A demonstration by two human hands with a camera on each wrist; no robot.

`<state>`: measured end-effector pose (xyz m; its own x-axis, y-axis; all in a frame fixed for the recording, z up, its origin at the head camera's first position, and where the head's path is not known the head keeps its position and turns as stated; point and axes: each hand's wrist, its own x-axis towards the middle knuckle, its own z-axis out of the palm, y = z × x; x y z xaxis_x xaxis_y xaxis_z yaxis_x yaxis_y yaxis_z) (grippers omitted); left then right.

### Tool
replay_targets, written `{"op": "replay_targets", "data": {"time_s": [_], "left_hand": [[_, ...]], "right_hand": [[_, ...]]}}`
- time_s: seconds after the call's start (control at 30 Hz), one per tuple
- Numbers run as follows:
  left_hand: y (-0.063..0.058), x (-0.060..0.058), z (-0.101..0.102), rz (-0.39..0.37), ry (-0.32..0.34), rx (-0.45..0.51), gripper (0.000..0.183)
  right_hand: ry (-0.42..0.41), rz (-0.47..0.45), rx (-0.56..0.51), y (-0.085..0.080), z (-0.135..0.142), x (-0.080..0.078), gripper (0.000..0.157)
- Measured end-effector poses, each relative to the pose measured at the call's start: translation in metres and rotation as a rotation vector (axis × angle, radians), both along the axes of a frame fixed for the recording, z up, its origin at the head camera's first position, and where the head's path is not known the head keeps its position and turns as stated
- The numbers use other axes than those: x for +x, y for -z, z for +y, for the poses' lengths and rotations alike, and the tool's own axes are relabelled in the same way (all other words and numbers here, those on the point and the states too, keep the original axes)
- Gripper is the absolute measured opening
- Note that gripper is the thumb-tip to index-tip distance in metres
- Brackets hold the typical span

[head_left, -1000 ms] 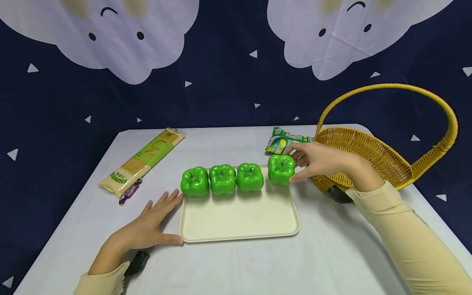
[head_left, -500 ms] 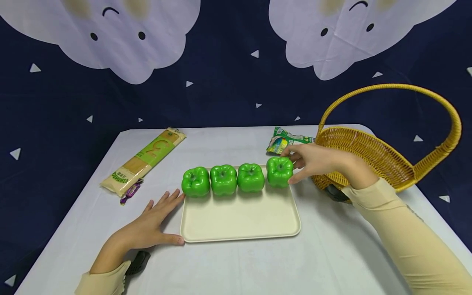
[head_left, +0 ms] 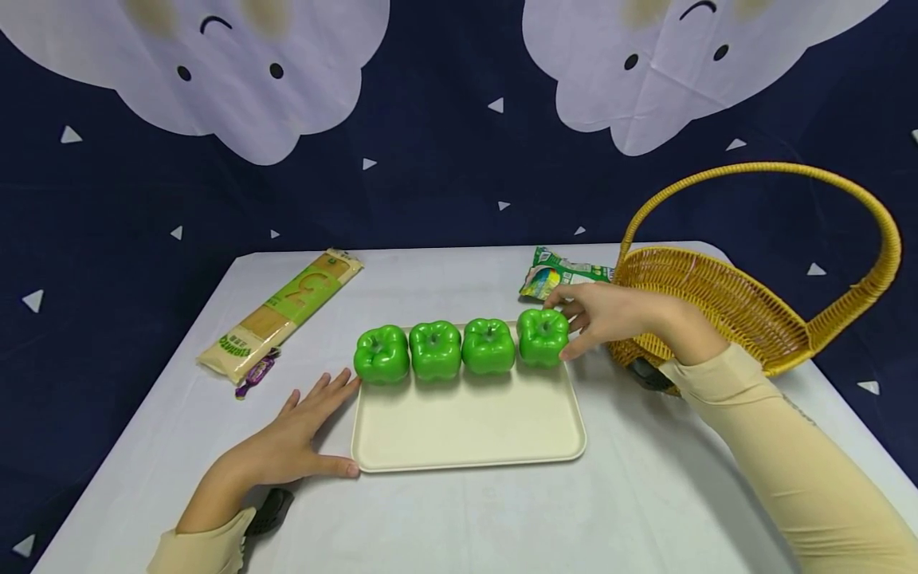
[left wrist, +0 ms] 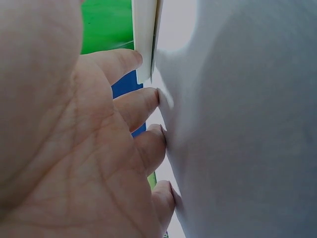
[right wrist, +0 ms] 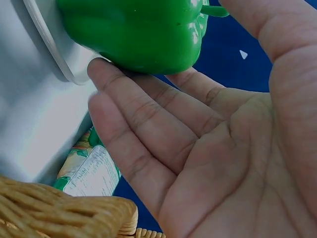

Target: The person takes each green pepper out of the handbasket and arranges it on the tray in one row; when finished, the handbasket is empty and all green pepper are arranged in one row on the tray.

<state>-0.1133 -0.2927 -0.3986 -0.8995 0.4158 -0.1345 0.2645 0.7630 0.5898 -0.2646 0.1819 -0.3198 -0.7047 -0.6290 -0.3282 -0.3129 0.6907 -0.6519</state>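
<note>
Four shiny items would be too many to list singly: several green bell peppers [head_left: 435, 351] stand in a row along the far side of a cream tray [head_left: 466, 430]. My right hand [head_left: 617, 313] pinches the rightmost bell pepper [head_left: 543, 338] between thumb and fingers, at the tray's far right corner. From the right wrist view, fingers reach under and behind this bell pepper [right wrist: 133, 37]. My left hand [head_left: 287, 442] lies spread at the tray's left edge, thumb by the near corner and fingertips near the leftmost bell pepper [head_left: 382, 354]. In the left wrist view, one finger touches the tray rim [left wrist: 144, 39].
A yellow wicker basket [head_left: 717, 295] with a tall handle stands to the right, beside my right forearm. Behind the right hand lies a green snack packet [head_left: 562, 275]. At the left lie a long noodle-like packet [head_left: 283, 315] and a purple-wrapped candy [head_left: 256, 375].
The right hand has shifted slightly left and toward me, bringing the rightmost bell pepper lower and nearer the row. My left hand stays at the tray edge.
</note>
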Motion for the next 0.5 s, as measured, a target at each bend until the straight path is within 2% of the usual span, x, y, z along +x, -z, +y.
{"op": "replay_targets", "data": {"time_s": [0.27, 0.5], "left_hand": [[0.0019, 0.0005, -0.0028, 0.0, -0.001, 0.006, 0.122], [0.005, 0.0005, -0.0047, 0.01, 0.002, 0.015, 0.121]], "right_hand": [[-0.017, 0.004, 0.011, 0.0022, -0.0029, -0.0023, 0.08], [-0.056, 0.006, -0.023, 0.0026, -0.0066, -0.0028, 0.079]]}}
